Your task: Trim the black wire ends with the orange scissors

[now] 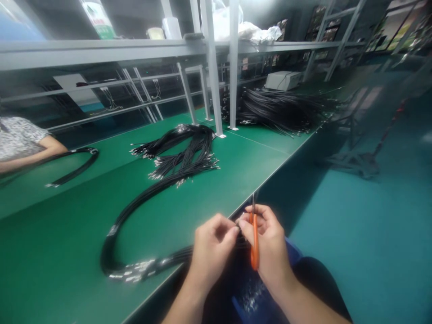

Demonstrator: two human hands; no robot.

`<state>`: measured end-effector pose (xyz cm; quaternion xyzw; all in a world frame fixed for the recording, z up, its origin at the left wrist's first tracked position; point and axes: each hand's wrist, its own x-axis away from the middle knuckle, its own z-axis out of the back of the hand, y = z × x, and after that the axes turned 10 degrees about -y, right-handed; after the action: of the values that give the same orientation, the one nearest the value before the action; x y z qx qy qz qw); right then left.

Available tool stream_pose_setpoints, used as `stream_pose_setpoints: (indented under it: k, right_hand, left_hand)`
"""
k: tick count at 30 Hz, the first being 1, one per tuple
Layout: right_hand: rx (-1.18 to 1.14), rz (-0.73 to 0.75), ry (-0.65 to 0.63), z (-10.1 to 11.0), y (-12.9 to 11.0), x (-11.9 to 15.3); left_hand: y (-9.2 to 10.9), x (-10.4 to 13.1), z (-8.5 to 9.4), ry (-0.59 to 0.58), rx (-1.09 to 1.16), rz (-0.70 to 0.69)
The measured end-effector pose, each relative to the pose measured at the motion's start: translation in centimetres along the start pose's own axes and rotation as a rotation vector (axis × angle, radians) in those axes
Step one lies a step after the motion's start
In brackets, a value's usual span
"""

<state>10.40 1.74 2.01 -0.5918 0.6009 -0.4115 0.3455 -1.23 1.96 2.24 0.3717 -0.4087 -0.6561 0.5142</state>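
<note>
Evidently, from the head view, both hands work close together just off the tabletop's [256,157] near edge, over a blue bin [293,251] with pale scraps [251,294] in it, a spot that would let small bits drop clear of the green surface. The left hand [214,245] is closed in a pinch, thumb against forefinger, on what looks like a cable end; the grip seems meant to steady so thin a piece, though blur hides its exact shape. The right hand [270,240] is closed too, with the cutters [255,252] gripped upright, orange handles down and tip up, while its thumb and forefinger meet the left fingertips; held that way, the tool probably stays handy without blocking the pinch. Whether its blades are parted, I cannot tell. The bundle [130,209] passes behind the left hand, crosses the near edge and curves back over the tabletop, which bears most of its weight and presumably spares the fingers any pull. Its far part reaches the loose cables [195,139] lying by the shelf posts, and a bigger pile [280,108] sits farther along the same edge. At the left side, another person's arm [54,146] rests by a separate curved bundle [79,170].
</note>
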Motion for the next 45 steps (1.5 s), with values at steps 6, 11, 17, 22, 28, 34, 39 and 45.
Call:
stream_pose_setpoints:
  k: [6,11,17,22,28,34,39,45]
  right_hand:
    - [0.136,0.014,-0.069,0.6,-0.7,0.6]
    - [0.082,-0.242,-0.493,2.8,-1.8,0.3]
    - [-0.096,-0.457,-0.825,4.5,-0.3,-1.1]
    - [-0.164,-0.468,-0.841,4.4,0.3,-1.5]
    - [-0.119,-0.477,-0.836,4.2,-0.1,-1.6]
    - [0.095,-0.442,-0.757,5.2,-1.4,-0.7]
    - [0.020,-0.156,-0.357,7.1,-3.2,-0.7]
    - [0.034,-0.191,-0.248,9.7,-1.7,-0.2]
  left_hand:
    - [-0.6,-0.3,0.7,-0.075,0.208,0.042]
    - [-1.0,-0.7,1.8,-0.141,0.436,0.042]
    - [-1.0,-0.6,2.4,-0.181,0.531,0.047]
    - [-1.0,-0.6,2.3,-0.203,0.563,0.047]
    - [-1.2,-0.4,2.5,-0.212,0.557,0.033]
    - [-1.4,-1.4,1.3,-0.196,-0.016,-0.023]
    - [-1.7,-0.5,4.3,-0.198,-0.671,-0.043]
    - [-4.1,5.2,7.2,-0.259,-1.142,0.233]
